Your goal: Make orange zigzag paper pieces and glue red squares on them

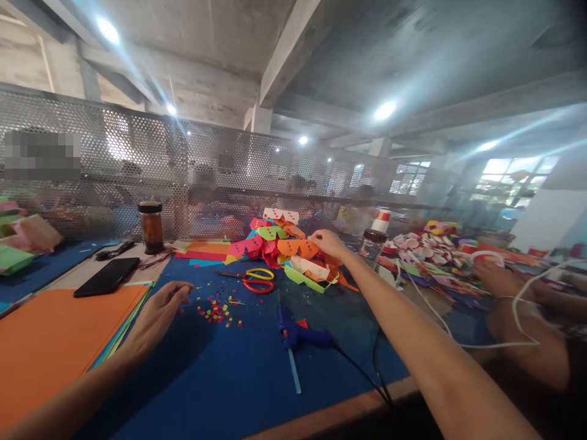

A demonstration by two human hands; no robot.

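My right hand (pixel 326 242) reaches to a heap of folded paper pieces, its fingertips pinched at the top edge of an orange paper piece with red dots (pixel 297 248). Around it lie similar pieces: a white one (pixel 281 215), a pink one (pixel 245 247) and a light green one (pixel 302 278). Low over the blue tabletop, my left hand (pixel 165 305) is empty, its fingers loosely bent and slightly apart. Just right of it are tiny coloured paper bits (pixel 221 310). Scissors with red and yellow handles (pixel 259 280) rest between my hands.
A blue glue gun (pixel 300 333) with a trailing cord lies in front. On the left are orange sheets (pixel 55 342), a phone (pixel 106 277) and a jar of brown liquid (pixel 151 229). A clear jar (pixel 372 245), paper cups (pixel 424 247) and another person's arm (pixel 518 318) are to the right.
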